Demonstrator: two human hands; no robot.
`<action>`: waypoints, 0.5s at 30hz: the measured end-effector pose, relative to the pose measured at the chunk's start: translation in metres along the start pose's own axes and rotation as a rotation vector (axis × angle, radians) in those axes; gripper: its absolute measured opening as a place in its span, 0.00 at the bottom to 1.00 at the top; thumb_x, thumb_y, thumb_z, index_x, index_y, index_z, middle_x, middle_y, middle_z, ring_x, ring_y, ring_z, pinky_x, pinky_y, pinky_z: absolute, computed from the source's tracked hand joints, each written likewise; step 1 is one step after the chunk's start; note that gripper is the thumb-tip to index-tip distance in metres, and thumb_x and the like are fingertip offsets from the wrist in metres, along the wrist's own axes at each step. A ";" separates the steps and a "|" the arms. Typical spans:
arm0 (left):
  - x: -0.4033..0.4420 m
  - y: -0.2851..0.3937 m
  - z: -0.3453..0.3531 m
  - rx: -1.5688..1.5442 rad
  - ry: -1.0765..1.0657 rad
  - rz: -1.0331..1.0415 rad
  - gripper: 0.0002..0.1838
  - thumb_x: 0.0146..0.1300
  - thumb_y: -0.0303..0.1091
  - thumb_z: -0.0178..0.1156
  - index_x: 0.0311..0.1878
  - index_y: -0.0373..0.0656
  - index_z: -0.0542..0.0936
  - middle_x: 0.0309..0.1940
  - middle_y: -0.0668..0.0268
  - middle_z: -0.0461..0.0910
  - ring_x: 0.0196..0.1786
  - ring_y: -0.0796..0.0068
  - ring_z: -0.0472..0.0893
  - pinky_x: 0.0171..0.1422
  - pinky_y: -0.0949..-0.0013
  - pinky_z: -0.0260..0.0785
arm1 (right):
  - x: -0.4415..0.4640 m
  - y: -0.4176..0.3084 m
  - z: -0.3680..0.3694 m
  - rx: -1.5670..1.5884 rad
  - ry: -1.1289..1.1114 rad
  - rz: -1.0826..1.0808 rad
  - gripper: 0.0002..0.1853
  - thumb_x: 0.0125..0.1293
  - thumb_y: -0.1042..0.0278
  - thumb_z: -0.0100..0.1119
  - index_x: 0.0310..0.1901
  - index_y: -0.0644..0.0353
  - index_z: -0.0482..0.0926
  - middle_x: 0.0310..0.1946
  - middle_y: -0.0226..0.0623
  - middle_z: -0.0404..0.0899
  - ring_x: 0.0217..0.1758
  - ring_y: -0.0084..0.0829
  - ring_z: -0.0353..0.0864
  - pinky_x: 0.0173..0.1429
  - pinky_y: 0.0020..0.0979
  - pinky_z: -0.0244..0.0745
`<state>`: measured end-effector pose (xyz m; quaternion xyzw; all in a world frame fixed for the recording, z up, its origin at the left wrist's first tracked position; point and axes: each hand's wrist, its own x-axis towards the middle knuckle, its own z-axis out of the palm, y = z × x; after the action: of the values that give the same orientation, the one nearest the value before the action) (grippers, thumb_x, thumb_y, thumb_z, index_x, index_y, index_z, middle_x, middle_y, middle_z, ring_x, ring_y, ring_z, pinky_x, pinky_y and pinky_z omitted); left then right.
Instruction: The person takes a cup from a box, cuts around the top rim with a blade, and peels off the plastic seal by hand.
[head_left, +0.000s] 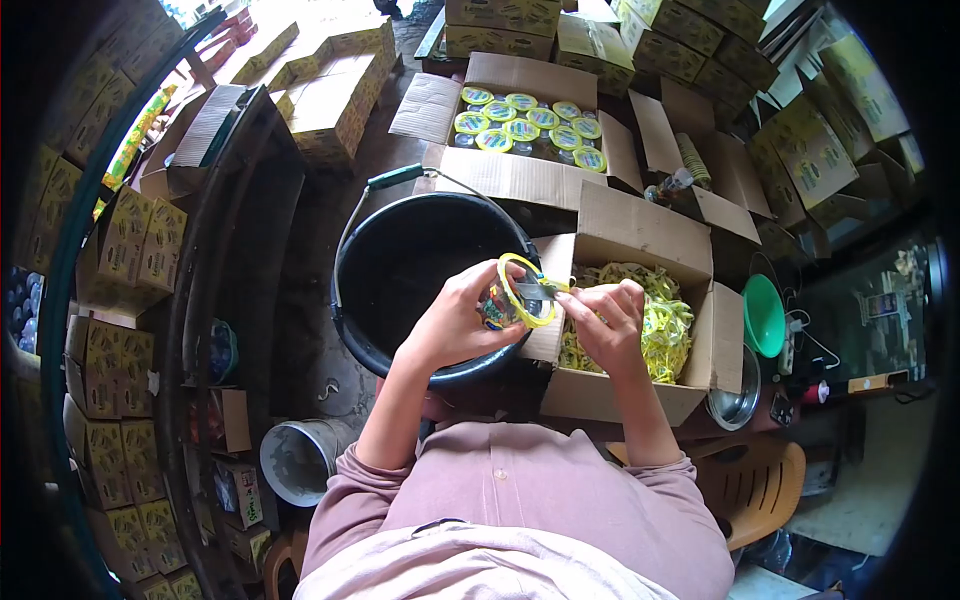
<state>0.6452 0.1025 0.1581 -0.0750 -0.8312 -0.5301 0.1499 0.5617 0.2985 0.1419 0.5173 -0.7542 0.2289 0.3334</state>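
My left hand (462, 318) is wrapped round a clear plastic jar (498, 303), tilted so that its mouth faces right. A yellow ring (527, 290) circles the jar's mouth. Pinched in the fingers of my right hand (608, 322) is a small flat strip (537, 291), which reaches across the ring; what it is made of cannot be made out. Both hands are over the right side of a large black bucket (375, 345). Just beyond my right hand, an open carton (640, 222) holds a heap of yellow-green strips (665, 325).
Ahead, an open carton (520, 72) holds several jars with yellow-rimmed lids (520, 129). A green bowl (764, 316) and metal bowl (735, 400) lie right. A grey bucket (298, 462) stands lower left. Stacked cartons (340, 90) and an orange chair (755, 485) are around.
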 end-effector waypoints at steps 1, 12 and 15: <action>0.001 0.003 0.004 0.002 -0.005 0.001 0.23 0.42 0.31 0.66 0.44 0.37 0.73 0.32 0.62 0.74 0.30 0.75 0.74 0.38 0.73 0.69 | -0.005 0.002 -0.003 0.007 -0.011 0.001 0.14 0.47 0.75 0.60 0.37 0.49 0.81 0.29 0.20 0.74 0.31 0.20 0.71 0.44 0.30 0.61; 0.012 0.026 0.063 -0.159 -0.185 0.035 0.25 0.43 0.33 0.66 0.46 0.39 0.73 0.31 0.60 0.76 0.35 0.73 0.76 0.44 0.71 0.69 | -0.045 0.028 -0.042 -0.044 -0.012 -0.021 0.15 0.45 0.70 0.61 0.39 0.48 0.81 0.27 0.20 0.71 0.32 0.19 0.71 0.45 0.29 0.61; 0.014 0.028 0.081 -0.241 -0.311 -0.123 0.28 0.43 0.34 0.68 0.49 0.36 0.72 0.38 0.62 0.77 0.42 0.77 0.75 0.50 0.72 0.67 | -0.057 0.041 -0.051 -0.027 0.002 -0.034 0.15 0.45 0.70 0.60 0.39 0.47 0.81 0.27 0.20 0.71 0.33 0.19 0.71 0.44 0.29 0.62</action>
<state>0.6262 0.1869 0.1551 -0.1223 -0.7778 -0.6160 -0.0231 0.5510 0.3847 0.1340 0.5252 -0.7480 0.2138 0.3449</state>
